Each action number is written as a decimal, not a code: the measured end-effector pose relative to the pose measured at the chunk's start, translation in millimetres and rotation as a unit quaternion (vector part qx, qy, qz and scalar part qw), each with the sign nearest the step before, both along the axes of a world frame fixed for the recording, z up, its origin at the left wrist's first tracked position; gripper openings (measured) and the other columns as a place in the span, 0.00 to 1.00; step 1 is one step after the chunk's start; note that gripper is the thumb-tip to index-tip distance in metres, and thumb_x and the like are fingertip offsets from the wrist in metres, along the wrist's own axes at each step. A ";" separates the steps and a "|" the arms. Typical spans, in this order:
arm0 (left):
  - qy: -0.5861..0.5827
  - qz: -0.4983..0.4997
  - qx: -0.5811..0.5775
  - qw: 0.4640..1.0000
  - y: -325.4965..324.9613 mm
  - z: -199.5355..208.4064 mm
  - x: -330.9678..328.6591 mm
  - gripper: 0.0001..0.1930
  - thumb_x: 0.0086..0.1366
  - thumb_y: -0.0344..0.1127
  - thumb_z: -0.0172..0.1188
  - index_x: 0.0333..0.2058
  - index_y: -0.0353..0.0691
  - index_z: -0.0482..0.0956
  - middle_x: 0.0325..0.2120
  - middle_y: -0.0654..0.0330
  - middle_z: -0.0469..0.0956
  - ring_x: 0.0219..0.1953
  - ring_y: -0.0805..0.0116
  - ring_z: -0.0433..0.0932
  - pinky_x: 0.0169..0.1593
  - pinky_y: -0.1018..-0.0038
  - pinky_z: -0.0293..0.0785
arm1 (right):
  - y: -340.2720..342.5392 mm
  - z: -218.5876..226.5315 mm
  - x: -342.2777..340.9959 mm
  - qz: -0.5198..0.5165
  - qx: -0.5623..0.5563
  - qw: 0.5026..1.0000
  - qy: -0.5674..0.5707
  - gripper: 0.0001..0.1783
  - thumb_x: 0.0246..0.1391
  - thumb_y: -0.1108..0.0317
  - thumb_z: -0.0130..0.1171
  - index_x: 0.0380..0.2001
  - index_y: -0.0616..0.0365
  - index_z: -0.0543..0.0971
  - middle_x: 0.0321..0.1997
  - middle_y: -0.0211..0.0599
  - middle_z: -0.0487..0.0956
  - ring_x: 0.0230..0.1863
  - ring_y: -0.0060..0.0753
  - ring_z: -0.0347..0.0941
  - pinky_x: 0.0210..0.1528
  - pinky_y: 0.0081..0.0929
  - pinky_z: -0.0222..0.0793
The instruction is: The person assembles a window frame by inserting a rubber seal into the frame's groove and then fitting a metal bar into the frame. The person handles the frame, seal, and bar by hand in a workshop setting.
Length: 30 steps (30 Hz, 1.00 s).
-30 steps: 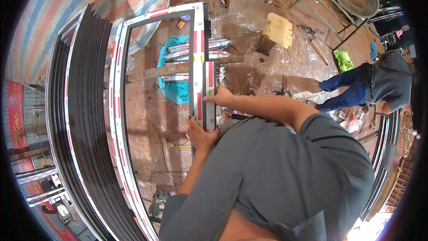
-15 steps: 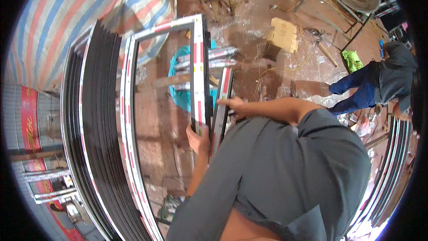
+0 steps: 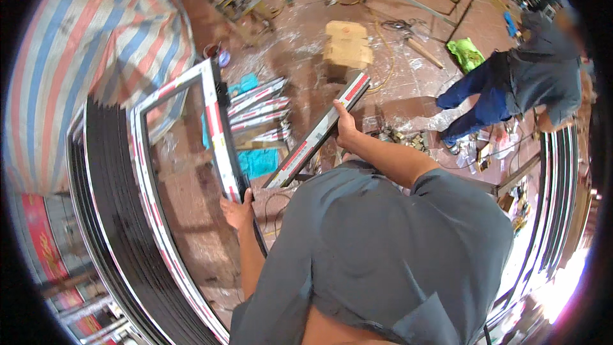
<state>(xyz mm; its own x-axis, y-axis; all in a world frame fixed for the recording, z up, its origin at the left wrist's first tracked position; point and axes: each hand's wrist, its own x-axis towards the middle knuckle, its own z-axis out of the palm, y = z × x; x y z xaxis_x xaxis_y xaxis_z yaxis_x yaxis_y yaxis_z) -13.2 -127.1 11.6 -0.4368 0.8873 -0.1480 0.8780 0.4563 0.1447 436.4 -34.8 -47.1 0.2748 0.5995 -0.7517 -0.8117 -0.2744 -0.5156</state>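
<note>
My left hand point(image 3: 238, 209) is closed around the near side of a tall rectangular frame point(image 3: 218, 129) wrapped in white film with red marks. That frame leans against a row of similar dark frames point(image 3: 121, 172) on the left. In my right hand point(image 3: 345, 126) is a long, narrow metal profile point(image 3: 308, 147), black-edged with white and red film, tilted with its far end up to the right. Its near end is partly hidden by my body. Between the two lie several more wrapped profiles point(image 3: 258, 115) on turquoise sheeting point(image 3: 258, 162).
A striped tarpaulin point(image 3: 96, 76) covers a bulk at the far left. Ahead are a cardboard piece point(image 3: 348, 45), a wooden stick point(image 3: 424, 53) and a green bag point(image 3: 465, 55). Another person point(image 3: 511, 83) bends at the right beside more long profiles point(image 3: 552, 191). Cables and scraps litter the floor.
The profile in my right hand has swung away from the frame, its far end turning right. My view has shifted rightward, and the frame in my left hand tilts more.
</note>
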 end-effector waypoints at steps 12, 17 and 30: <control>0.031 0.068 -0.017 0.997 37.3 6.6 26.3 0.49 0.69 0.65 0.72 0.71 0.28 0.66 0.66 0.35 0.76 0.67 0.33 0.79 0.66 0.44 0.78 | 5.0 -23.7 227.2 -0.108 0.055 0.991 0.065 0.25 0.67 0.49 0.67 0.55 0.57 0.79 0.49 0.45 0.84 0.52 0.52 0.83 0.65 0.62 0.79; 0.080 0.061 -0.027 0.995 37.2 15.3 29.2 0.54 0.71 0.65 0.69 0.78 0.28 0.58 0.68 0.37 0.77 0.65 0.34 0.82 0.66 0.44 0.79 | -9.8 -54.1 217.7 -0.082 -0.064 0.990 0.099 0.26 0.67 0.52 0.66 0.58 0.61 0.78 0.55 0.50 0.83 0.56 0.59 0.83 0.70 0.64 0.77; -0.020 -0.179 0.207 0.962 145.2 8.0 25.3 0.69 0.53 0.60 0.84 0.84 0.39 0.53 0.85 0.39 0.50 0.87 0.31 0.42 0.85 0.34 0.43 | 66.3 -65.2 117.2 0.149 -0.149 0.968 0.135 0.19 0.66 0.52 0.71 0.38 0.59 0.80 0.32 0.43 0.85 0.31 0.47 0.87 0.41 0.53 0.91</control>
